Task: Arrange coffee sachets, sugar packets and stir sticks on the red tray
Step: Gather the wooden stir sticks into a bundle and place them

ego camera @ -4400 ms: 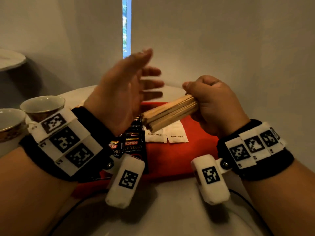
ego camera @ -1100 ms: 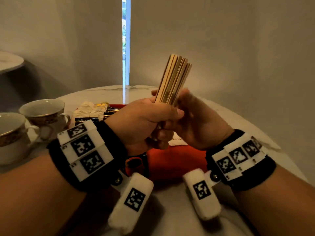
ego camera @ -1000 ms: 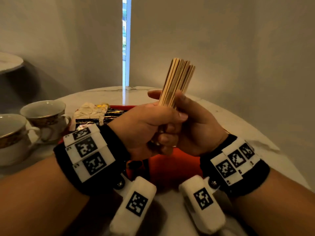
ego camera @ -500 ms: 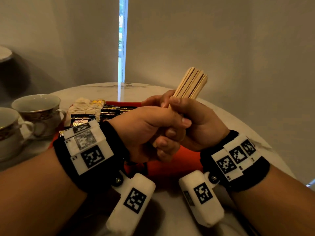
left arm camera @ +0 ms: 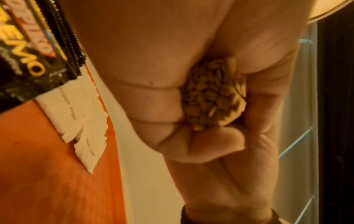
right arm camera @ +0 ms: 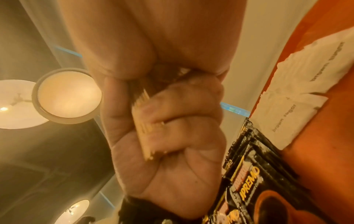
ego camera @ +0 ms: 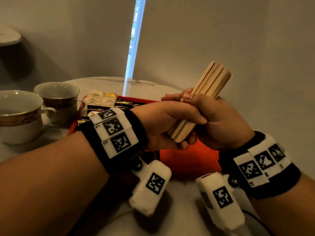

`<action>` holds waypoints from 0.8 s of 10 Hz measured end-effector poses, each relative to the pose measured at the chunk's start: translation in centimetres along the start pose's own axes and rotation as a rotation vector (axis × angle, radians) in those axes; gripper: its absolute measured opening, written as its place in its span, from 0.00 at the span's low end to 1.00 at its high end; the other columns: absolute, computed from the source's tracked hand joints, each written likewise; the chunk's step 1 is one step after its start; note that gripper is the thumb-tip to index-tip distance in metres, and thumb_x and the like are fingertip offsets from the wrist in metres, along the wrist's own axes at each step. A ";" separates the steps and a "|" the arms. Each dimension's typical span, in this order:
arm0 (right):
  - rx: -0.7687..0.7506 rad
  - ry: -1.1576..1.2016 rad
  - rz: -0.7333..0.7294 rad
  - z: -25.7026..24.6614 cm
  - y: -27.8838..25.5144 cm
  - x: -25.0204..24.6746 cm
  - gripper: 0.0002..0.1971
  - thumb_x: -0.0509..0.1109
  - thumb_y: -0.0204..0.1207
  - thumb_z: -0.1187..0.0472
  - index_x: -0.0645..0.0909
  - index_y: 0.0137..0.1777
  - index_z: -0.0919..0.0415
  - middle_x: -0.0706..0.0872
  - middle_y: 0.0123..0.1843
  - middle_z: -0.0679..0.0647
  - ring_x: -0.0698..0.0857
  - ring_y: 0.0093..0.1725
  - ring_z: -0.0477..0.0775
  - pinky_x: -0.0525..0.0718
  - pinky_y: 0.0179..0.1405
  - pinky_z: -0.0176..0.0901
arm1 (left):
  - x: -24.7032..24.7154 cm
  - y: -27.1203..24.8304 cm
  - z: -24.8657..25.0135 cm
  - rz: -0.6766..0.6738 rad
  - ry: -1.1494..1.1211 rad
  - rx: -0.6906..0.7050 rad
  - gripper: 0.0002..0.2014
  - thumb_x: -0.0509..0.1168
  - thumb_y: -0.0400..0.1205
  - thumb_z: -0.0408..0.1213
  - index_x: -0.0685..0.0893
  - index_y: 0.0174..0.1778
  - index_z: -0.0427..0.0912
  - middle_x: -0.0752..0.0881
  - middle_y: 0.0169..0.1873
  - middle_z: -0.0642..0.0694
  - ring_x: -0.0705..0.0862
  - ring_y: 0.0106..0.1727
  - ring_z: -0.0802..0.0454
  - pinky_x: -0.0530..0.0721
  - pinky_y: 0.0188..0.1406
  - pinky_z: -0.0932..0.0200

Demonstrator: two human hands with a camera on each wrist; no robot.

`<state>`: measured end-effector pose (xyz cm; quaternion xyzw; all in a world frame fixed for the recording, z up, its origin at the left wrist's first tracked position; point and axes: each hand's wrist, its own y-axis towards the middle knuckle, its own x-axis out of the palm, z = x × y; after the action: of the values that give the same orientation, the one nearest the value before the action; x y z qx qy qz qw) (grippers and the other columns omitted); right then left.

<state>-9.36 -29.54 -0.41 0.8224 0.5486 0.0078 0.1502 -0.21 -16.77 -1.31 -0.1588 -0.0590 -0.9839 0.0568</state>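
Two gold-rimmed teacups [ego camera: 58, 101] stand side by side at the left on a white marble table [ego camera: 109, 82]. Far behind, a bright window slit [ego camera: 134, 40] splits the grey wall.

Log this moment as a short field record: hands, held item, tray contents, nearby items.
left hand: grips lower end of stir sticks
right hand: grips same bundle
stir sticks: one bundle, tilted, above red tray
red tray: holds coffee sachets and sugar packets
cups: two, left of tray
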 end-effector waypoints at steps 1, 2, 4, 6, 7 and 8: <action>0.076 -0.056 -0.012 -1.0 0.9 -0.2 0.15 0.62 0.84 0.59 0.92 0.46 0.56 0.87 0.62 0.70 0.86 0.64 0.70 0.80 0.70 0.74 | -0.1 0.8 0.0 0.025 0.144 0.055 0.12 0.52 0.87 0.27 0.72 0.38 0.41 0.79 0.13 0.55 0.79 0.16 0.67 0.77 0.18 0.73; 0.198 -0.004 -0.033 -2.4 1.7 -0.9 0.14 0.61 0.85 0.61 0.87 0.45 0.64 0.90 0.52 0.63 0.88 0.54 0.64 0.85 0.63 0.63 | 0.3 0.5 0.4 0.107 0.017 0.056 0.11 0.56 0.88 0.34 0.75 0.39 0.42 0.81 0.15 0.56 0.80 0.18 0.65 0.78 0.21 0.72; 0.570 -0.216 0.279 -2.0 6.3 -6.4 0.21 0.72 0.77 0.63 0.73 0.67 0.69 0.87 0.44 0.61 0.91 0.43 0.59 0.92 0.44 0.55 | -1.4 2.2 1.3 0.639 -0.237 0.044 0.26 0.66 0.79 0.59 0.75 0.67 0.47 0.79 0.51 0.44 0.80 0.48 0.47 0.76 0.38 0.50; 1.030 -0.848 0.226 3.8 8.8 -10.7 0.30 0.83 0.62 0.50 0.83 0.62 0.66 0.93 0.51 0.64 0.93 0.50 0.66 0.88 0.59 0.66 | -3.0 3.1 1.3 0.697 -0.292 0.029 0.22 0.60 0.82 0.60 0.78 0.57 0.44 0.79 0.46 0.45 0.79 0.43 0.49 0.76 0.35 0.52; 1.064 -0.966 0.256 5.3 9.7 -10.9 0.30 0.84 0.62 0.45 0.81 0.59 0.61 0.91 0.54 0.63 0.92 0.50 0.65 0.91 0.54 0.61 | -3.5 3.6 1.1 0.697 -0.302 0.010 0.21 0.59 0.82 0.60 0.78 0.56 0.45 0.80 0.45 0.45 0.79 0.42 0.49 0.75 0.35 0.52; 1.056 -1.068 0.247 5.9 11.1 -10.7 0.32 0.84 0.61 0.46 0.79 0.62 0.59 0.88 0.56 0.63 0.91 0.49 0.65 0.92 0.43 0.55 | -3.7 3.8 1.0 0.699 -0.287 -0.008 0.20 0.59 0.82 0.60 0.78 0.52 0.45 0.80 0.45 0.45 0.79 0.42 0.49 0.75 0.35 0.51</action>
<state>-2.55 -44.55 -1.58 0.7325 0.2364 -0.6381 -0.0200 4.05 -20.00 -1.15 -0.3060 -0.0050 -0.8730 0.3798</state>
